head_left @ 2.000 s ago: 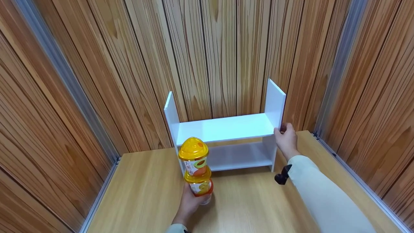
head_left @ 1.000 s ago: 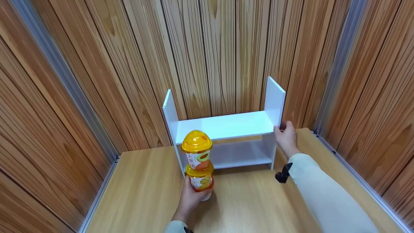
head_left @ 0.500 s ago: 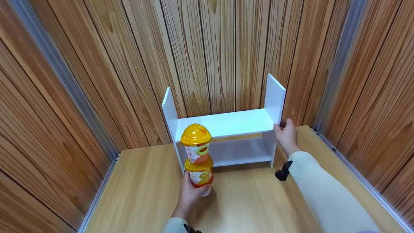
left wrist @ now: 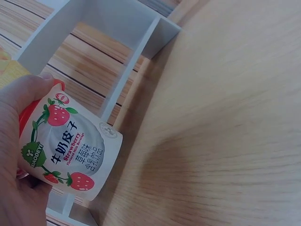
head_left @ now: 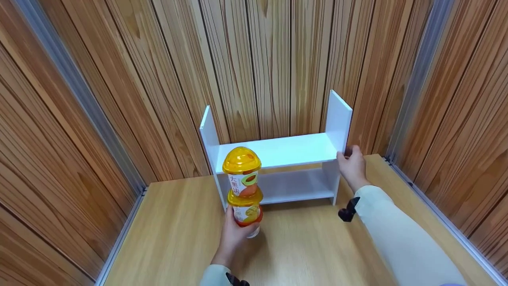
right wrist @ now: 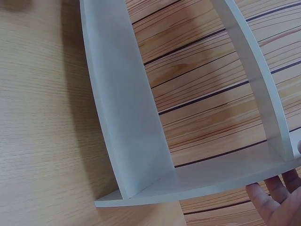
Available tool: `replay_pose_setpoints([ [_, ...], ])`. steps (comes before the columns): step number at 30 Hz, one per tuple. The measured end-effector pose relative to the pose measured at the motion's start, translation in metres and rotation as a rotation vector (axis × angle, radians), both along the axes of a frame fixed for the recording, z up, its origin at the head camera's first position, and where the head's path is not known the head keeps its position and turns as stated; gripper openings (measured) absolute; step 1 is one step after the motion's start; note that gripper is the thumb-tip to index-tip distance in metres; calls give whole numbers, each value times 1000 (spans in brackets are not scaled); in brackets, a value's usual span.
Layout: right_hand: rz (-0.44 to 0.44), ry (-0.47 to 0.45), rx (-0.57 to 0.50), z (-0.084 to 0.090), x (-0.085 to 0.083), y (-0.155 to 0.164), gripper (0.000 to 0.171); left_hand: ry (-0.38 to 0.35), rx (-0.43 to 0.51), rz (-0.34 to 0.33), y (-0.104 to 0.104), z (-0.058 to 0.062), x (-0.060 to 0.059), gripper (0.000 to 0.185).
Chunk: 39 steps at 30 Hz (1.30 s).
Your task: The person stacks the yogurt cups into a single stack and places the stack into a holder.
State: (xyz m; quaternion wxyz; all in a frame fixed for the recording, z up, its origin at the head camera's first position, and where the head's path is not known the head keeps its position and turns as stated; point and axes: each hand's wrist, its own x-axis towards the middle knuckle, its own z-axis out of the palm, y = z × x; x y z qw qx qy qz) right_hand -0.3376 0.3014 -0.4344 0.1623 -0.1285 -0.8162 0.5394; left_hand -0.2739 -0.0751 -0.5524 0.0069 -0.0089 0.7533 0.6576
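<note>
On the wooden table, before a white two-tier shelf
Left hand grips the lower of two stacked yogurt cups, held upright just off the shelf's left post; right hand clasps its right side panel, wood-panelled walls around.

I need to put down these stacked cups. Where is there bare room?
Both boards of the shelf are bare between its side panels. The table is bare left of the cups. It is tighter at the shelf's right panel, which the right hand holds.
</note>
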Motion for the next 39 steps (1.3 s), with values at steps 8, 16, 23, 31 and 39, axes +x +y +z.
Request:
replay_pose_setpoints([
  [8, -3, -15, -12, 0, 0, 0, 51, 54, -28, -1, 0, 7, 1, 100],
  [16, -7, 25, 17, 0, -2, 0, 48, 113, -83, -15, 3, 30, 8, 92],
  [23, -12, 1, 10, 0, -1, 0, 50, 153, -93, 5, 5, 19, -1, 93],
  [31, -6, 6, -3, -1, -1, 1, 49, 120, -57, 33, 6, 27, 0, 106],
  [39, -10, 11, 4, -1, -1, 0, 48, 130, -83, 45, 7, 33, -2, 109],
])
